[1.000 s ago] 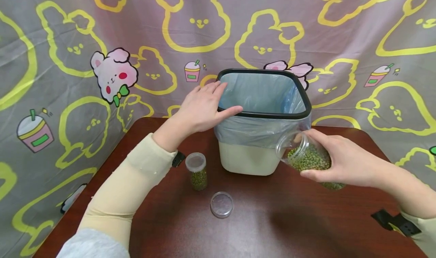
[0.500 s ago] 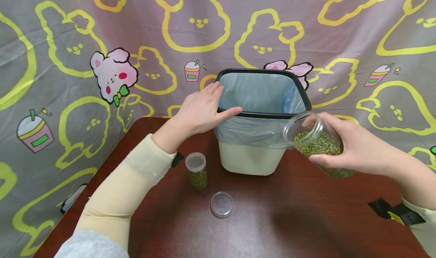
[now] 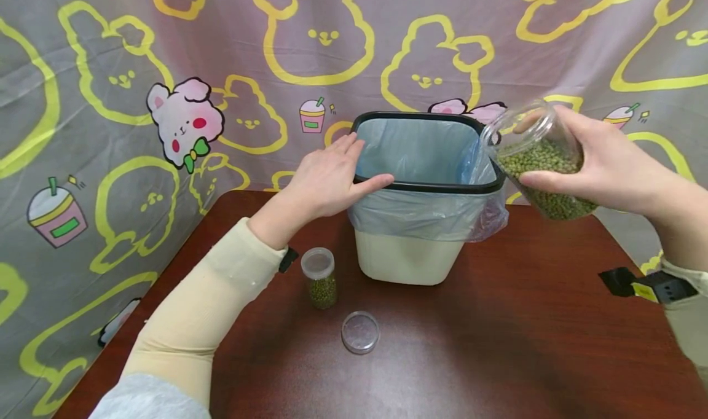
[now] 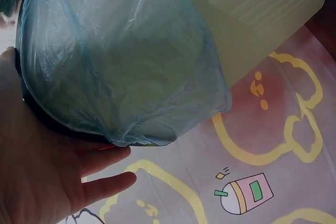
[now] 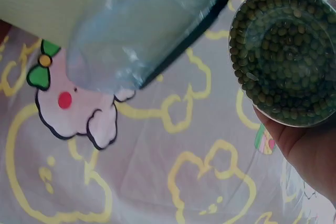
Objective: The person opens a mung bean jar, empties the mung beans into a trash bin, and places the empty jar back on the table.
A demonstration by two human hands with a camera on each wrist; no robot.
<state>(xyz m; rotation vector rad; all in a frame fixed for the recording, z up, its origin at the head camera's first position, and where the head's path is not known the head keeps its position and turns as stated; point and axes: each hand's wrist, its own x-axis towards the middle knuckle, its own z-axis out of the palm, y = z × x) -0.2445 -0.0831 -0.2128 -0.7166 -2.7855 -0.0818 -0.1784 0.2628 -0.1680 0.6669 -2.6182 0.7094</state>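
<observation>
My right hand [image 3: 619, 161] grips a clear plastic jar [image 3: 564, 148] part full of green mung beans [image 3: 558, 201]. The jar tilts with its uncapped mouth toward the bin, level with the right end of the rim. From the right wrist view I see the jar's round base [image 5: 286, 56] with beans packed against it. My left hand [image 3: 323, 176] lies on the left side of the bin's black rim [image 3: 437, 187], fingers and thumb extended. In the left wrist view, straight fingers [image 4: 107, 188] reach past the rim, beside the bluish bin liner [image 4: 131, 61].
The cream trash bin [image 3: 409, 259] stands on a dark red wooden table [image 3: 431, 370]. A small lidded jar of green beans [image 3: 321, 284] stands left of it. Nearer me lies a clear round lid [image 3: 361, 333]. A bunny-print curtain [image 3: 354, 50] hangs behind.
My right hand has lifted the jar from beside the bin's front, up and right to rim height. The liner's right edge now hangs out further. My left hand has barely moved.
</observation>
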